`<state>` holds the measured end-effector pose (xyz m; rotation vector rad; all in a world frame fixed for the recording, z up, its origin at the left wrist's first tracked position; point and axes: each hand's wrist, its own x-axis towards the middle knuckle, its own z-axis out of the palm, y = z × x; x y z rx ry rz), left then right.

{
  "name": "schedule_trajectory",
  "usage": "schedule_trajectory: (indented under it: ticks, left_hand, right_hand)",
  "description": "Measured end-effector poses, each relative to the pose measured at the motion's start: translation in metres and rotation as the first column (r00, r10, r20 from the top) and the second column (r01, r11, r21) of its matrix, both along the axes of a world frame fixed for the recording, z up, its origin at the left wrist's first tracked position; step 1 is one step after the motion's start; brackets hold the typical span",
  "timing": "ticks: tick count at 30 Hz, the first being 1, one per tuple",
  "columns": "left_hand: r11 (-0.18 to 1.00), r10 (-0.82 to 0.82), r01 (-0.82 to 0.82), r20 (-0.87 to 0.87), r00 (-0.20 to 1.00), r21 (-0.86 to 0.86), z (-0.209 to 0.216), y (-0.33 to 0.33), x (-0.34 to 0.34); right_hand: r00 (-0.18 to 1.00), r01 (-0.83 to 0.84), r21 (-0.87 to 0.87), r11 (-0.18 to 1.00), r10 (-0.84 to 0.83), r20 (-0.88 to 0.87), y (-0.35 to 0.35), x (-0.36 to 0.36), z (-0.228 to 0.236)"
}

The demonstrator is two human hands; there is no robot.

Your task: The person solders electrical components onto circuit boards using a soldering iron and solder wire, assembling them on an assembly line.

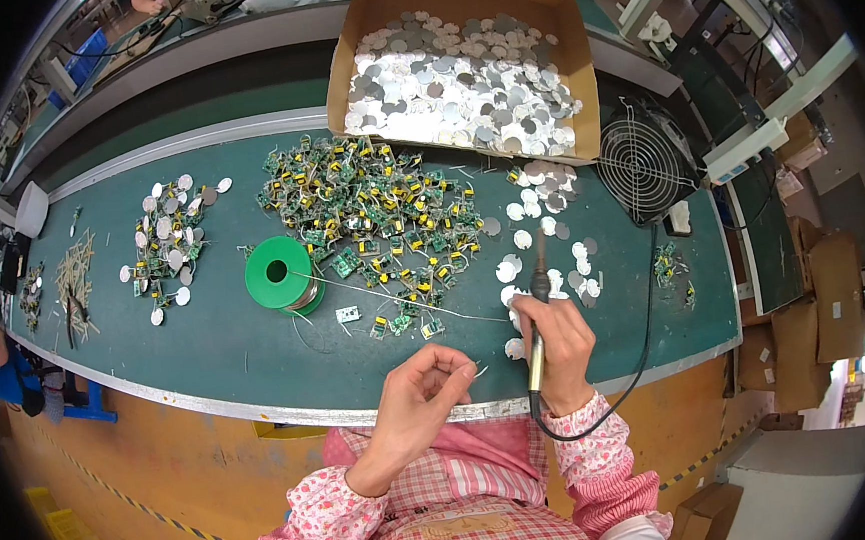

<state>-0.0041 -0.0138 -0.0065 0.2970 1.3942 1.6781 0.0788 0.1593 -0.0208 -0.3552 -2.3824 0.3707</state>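
My right hand [564, 346] is wrapped round the soldering iron [540, 281], whose tip points away from me over the loose round metal discs [522, 239]. Close to the table's front edge, my left hand [421, 391] pinches thumb and fingers together. A short, thin white wire [482, 371] sticks out from its fingertips; the rest is hidden. From a green solder spool [275, 251] on the left, a strand of solder wire [404, 299] stretches across to beside my right hand. One small circuit board [347, 314] lies apart, in front of the spool.
A big heap of small circuit boards with yellow parts [367, 199] covers the table's middle. Behind it stands a cardboard box [583, 69] of discs. A black fan [642, 160] stands right; the iron's cable [647, 325] loops nearby. Boards with discs [165, 244] lie left.
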Motion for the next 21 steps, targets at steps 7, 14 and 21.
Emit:
schedule_trajectory:
  ticks: [7, 14, 21]
  left_hand:
    - [1.000, 0.008, -0.008, -0.073, 0.997, 0.006, 0.004, 0.010, 0.001]
    - [0.999, 0.013, -0.007, -0.178, 0.984, 0.033, 0.008, 0.013, 0.005]
    - [0.999, 0.032, -0.033, -0.240, 0.970, -0.001, 0.012, 0.016, 0.009]
  right_hand:
    - [0.979, -0.083, -0.783, 0.616, -0.097, -0.180, -0.038, 0.015, 0.026]
    - [0.969, -0.122, -0.829, 0.546, -0.117, -0.219, -0.052, 0.025, 0.032]
    - [0.969, -0.113, -0.818, 0.564, -0.119, -0.216, -0.054, 0.030, 0.031]
